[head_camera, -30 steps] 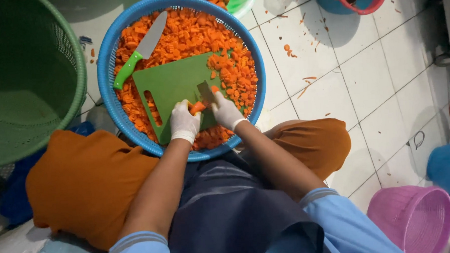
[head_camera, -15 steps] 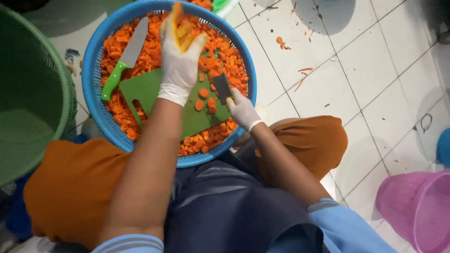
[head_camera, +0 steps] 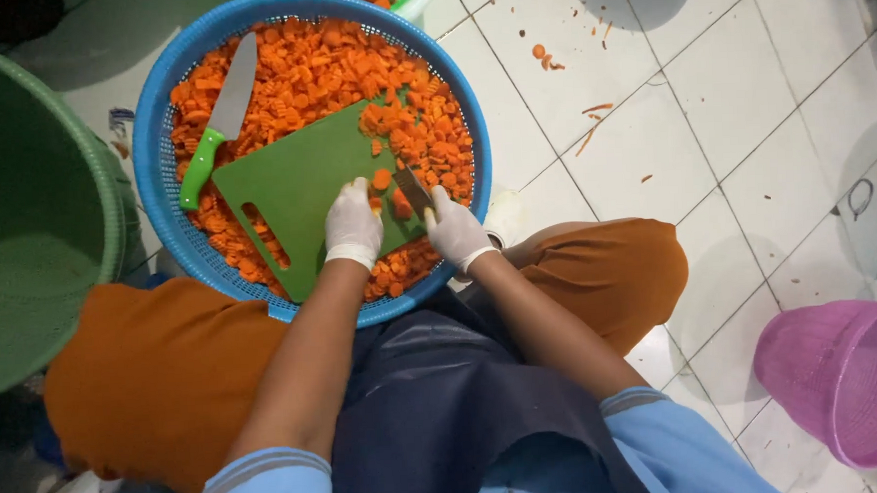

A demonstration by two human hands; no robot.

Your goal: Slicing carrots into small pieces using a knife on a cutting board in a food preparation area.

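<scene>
Lowered again, left hand (head_camera: 352, 223) rests on green cutting board (head_camera: 296, 188).

You get even, soft daylight here, with a mild sheen on the white floor tiles (head_camera: 734, 90) and faint shadows along the top edge. Your gloved hands look slightly motion-soft, and the frame edges bend with wide-angle distortion.

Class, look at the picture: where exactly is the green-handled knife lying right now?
In the head view, the green-handled knife lies unheld on the carrot slices at the left side of the blue basket, just beyond the green cutting board.
</scene>
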